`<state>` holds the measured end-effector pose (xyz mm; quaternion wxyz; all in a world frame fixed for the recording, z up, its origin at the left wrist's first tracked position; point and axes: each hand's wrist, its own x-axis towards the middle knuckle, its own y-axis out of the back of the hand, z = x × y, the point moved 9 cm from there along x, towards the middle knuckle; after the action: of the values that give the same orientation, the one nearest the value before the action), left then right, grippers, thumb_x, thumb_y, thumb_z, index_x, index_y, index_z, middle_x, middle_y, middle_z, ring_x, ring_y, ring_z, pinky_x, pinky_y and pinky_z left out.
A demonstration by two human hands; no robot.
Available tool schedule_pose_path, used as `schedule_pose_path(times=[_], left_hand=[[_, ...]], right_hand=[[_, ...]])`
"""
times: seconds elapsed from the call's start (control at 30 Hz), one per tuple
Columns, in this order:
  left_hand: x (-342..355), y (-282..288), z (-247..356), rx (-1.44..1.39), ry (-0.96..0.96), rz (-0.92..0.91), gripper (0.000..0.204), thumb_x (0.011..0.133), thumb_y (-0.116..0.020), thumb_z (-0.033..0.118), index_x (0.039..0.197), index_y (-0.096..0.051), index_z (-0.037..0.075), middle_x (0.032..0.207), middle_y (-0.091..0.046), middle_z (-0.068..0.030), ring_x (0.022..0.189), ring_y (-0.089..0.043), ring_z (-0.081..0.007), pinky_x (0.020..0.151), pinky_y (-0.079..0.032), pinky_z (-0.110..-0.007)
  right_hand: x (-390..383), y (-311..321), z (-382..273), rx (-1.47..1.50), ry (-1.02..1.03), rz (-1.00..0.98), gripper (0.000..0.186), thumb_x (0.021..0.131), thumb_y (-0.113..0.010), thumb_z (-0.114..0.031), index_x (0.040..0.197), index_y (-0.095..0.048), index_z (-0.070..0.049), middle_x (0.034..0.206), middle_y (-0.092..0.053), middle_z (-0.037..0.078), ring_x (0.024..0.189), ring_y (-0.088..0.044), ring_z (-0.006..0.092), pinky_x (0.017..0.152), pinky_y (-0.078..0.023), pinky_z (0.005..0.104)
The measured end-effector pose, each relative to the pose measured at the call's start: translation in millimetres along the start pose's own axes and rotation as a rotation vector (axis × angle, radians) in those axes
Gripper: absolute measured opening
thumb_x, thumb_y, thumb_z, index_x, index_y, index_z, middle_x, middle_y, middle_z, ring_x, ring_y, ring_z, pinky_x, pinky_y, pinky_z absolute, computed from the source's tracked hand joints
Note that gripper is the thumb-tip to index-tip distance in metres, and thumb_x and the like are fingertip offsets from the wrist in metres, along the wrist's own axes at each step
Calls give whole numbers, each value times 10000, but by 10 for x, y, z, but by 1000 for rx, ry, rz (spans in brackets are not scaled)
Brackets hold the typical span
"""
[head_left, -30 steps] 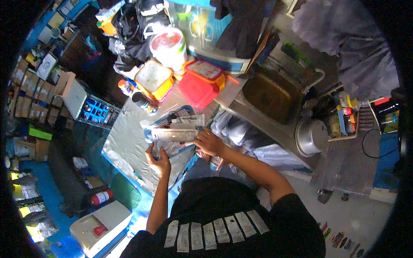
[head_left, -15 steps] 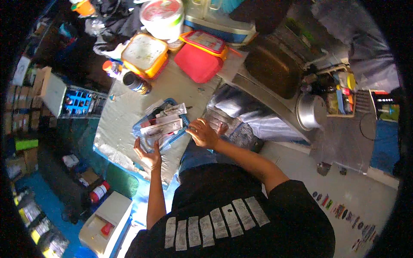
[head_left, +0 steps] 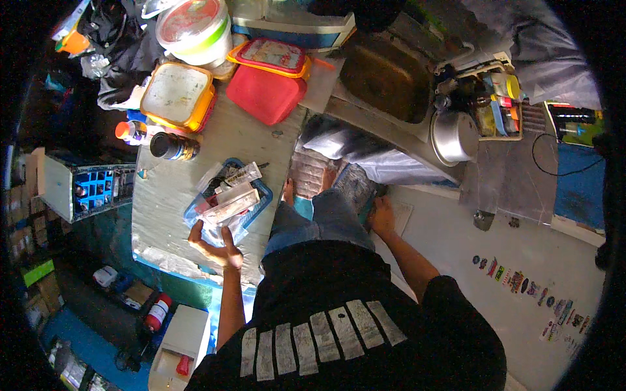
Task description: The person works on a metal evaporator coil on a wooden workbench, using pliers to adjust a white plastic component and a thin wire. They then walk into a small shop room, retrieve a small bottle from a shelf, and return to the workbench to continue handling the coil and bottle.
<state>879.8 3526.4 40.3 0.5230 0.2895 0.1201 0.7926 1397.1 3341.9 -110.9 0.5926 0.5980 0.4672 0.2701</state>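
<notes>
On the table to my left lies a small blue tray [head_left: 266, 199], filled with clear and white packets. A long, narrow pale packet [head_left: 229, 203] rests across the top, and a smaller printed packet [head_left: 245, 174] lies behind it. My left hand [head_left: 218, 247] is at the tray's near edge, fingers spread, thumb apart and no object in its grasp. Low beside my right knee is my right hand [head_left: 383, 218], away from the table. Its fingers look loosely extended with nothing visible in them, and their tips are hard to make out.
A black-lidded jar [head_left: 171, 146], a yellow-rimmed container [head_left: 176, 98], a red container [head_left: 267, 94] and a white tub [head_left: 195, 32] stand farther back on the table [head_left: 160, 215]. A sink [head_left: 388, 78] and a metal pot [head_left: 454, 137] are to the right.
My right hand has left the tray and dropped down to the right beside my leg. My left hand stays by the near edge. The view has shifted, showing my legs.
</notes>
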Motion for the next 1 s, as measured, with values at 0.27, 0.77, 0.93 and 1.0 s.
schedule_pose_path(times=[0.27, 0.77, 0.93, 1.0], left_hand=[[231, -163, 586, -32, -228, 48, 524, 914, -759, 317, 1262, -536, -6, 1156, -510, -159, 1130, -499, -321, 1038, -388, -477], [-1839, -3964, -659, 373, 123, -1091, 477, 923, -632, 340, 1237, -624, -20, 1295, -635, -254, 1196, -617, -430, 981, -511, -514], [-2485, -4598, -1934, 548, 786, -1242, 887, 889, -631, 447, 1628, -295, 90, 1607, -397, -247, 1406, -488, -430, 1124, -425, -545], [-2693, -4974, -2193, 606, 778, -1177, 895, 881, -634, 443, 1644, -273, 145, 1631, -371, -236, 1433, -461, -431, 1123, -427, -547]], right_hand=[[-199, -403, 415, -10, -70, -82, 400, 825, -660, -90, 1210, -602, 4, 1268, -570, 241, 1158, -581, 461, 954, -515, 530], [-27, 652, -201, 358, -216, 312, 202, 927, -718, -169, 1003, -686, 15, 984, -661, 218, 964, -633, 393, 836, -488, 483], [-525, 1080, -349, 328, -319, 366, 292, 970, -708, -275, 996, -617, 1, 932, -574, 145, 876, -569, 324, 797, -472, 439], [-727, 1119, -360, 364, -424, 418, 380, 997, -688, -366, 969, -568, -6, 907, -514, 107, 843, -531, 278, 762, -463, 413]])
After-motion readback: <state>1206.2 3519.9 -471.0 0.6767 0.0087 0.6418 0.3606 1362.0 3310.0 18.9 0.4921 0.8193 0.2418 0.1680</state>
